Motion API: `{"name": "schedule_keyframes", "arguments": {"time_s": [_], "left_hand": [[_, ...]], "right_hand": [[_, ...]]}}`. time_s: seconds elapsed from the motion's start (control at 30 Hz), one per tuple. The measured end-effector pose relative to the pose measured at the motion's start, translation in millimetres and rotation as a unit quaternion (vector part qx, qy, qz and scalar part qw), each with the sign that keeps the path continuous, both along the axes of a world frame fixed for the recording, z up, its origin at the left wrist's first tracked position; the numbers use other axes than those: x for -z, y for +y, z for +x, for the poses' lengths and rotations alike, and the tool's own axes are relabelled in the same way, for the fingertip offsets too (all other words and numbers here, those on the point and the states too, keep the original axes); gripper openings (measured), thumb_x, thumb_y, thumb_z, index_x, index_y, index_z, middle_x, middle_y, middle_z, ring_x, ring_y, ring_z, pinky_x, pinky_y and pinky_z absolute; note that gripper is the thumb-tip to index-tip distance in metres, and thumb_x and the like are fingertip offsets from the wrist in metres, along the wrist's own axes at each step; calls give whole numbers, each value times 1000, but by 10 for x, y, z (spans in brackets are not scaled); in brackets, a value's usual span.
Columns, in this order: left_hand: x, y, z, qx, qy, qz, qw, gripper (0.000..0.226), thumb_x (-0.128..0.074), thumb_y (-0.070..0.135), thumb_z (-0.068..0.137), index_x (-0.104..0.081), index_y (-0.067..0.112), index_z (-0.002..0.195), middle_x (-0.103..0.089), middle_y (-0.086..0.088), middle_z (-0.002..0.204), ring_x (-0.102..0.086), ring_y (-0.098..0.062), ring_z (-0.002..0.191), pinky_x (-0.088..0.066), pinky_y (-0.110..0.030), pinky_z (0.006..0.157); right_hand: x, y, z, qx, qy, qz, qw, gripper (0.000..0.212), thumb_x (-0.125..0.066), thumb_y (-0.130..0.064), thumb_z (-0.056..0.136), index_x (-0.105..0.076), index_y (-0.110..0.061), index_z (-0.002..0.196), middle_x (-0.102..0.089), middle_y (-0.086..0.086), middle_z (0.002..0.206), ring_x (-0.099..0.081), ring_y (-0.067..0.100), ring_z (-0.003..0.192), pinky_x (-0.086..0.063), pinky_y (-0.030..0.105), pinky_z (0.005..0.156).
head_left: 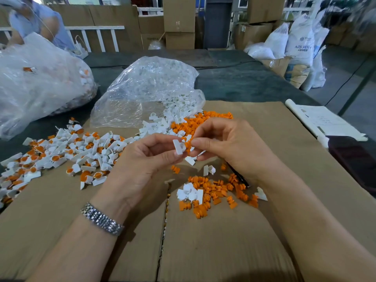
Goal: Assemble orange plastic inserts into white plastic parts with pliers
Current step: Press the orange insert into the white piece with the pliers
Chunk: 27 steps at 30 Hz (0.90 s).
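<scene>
Centre of frame: left hand (142, 157) pinches 1 white part (179, 147); right hand (225, 143) fingers grip 1 orange insert (188, 144) touching it. Align the insert squarely with the socket before pressing, probably; pliers not clearly visible.

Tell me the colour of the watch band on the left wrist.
Silver metal watch band, clearest in the head view.
</scene>
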State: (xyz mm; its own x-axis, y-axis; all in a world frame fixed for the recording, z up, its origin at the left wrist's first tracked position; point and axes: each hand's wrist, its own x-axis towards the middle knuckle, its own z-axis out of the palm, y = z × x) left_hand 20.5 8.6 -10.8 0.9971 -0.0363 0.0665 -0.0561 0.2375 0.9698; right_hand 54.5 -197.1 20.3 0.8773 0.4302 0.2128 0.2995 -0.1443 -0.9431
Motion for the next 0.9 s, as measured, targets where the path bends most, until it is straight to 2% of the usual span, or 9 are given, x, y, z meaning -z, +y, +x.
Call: {"name": "schedule_keyframes", "arguments": {"time_s": [0.1,0.2,0.3,0.43,0.53,0.63,0.77,0.83,0.9], "left_hand": [[-12,4,-27,-16,-16,78,997,34,-85,24,66,-80,19,99,-79,-11,103,-76,-27,98,-62,-32,87],[-34,-32,-65,-49,-49,130,989,27,-81,23,72,-79,19,98,-80,-4,97,-77,-19,91,-59,-21,78],[-45,-65,-81,-87,-87,165,979,21,-81,15,77,-78,17,98,-80,1,92,-77,-14,88,-58,-18,76],[-13,-107,-80,-128,-133,273,944,20,-78,3,85,-77,19,98,-78,11,89,-74,-4,85,-57,-16,78],[-10,-96,-73,-123,-119,211,962,18,-78,5,83,-76,15,97,-79,8,89,-76,-8,84,-57,-16,77],[-28,-53,-65,-101,-83,134,982,21,-79,15,78,-76,13,98,-80,-1,93,-77,-16,87,-58,-17,75],[-29,9,-36,-41,-41,34,998,28,-83,20,71,-78,14,99,-78,-15,104,-76,-31,97,-62,-34,87],[-22,20,-25,-23,-29,3,999,33,-83,21,69,-79,14,100,-77,-17,107,-75,-33,101,-61,-37,91],[-10,14,-17,-18,-21,1,1000,32,-83,19,70,-80,13,102,-77,-15,108,-75,-31,100,-62,-34,86]], "right_hand": [[35,50,-18,19,-67,-60,996,3,-72,-13,92,-70,-11,93,-73,1,83,-73,14,77,-62,28,73],[76,131,-45,52,-118,-89,988,4,-71,-18,93,-68,-16,93,-69,-4,82,-70,12,74,-60,29,71],[119,200,-56,77,-110,-79,988,7,-71,-18,94,-65,-18,91,-66,-8,77,-68,12,68,-59,27,66],[185,283,-80,103,-70,-50,991,11,-67,-16,96,-60,-18,89,-68,-1,75,-70,14,63,-62,38,65],[232,361,-131,109,-71,-15,991,11,-65,-17,98,-57,-20,91,-69,0,76,-71,12,66,-63,34,64],[234,379,-133,74,-65,15,995,9,-65,-14,98,-57,-18,99,-67,-1,78,-71,16,68,-63,37,65],[172,276,-92,1,-63,25,998,21,-69,-9,95,-62,-14,114,-62,-1,83,-72,20,70,-62,32,67],[148,236,-78,-11,-75,23,997,21,-70,-8,93,-65,-10,114,-64,3,86,-73,22,71,-61,30,67],[152,211,-65,-1,-91,18,996,21,-72,-9,92,-66,-9,112,-65,2,85,-73,21,70,-61,30,66]]}}
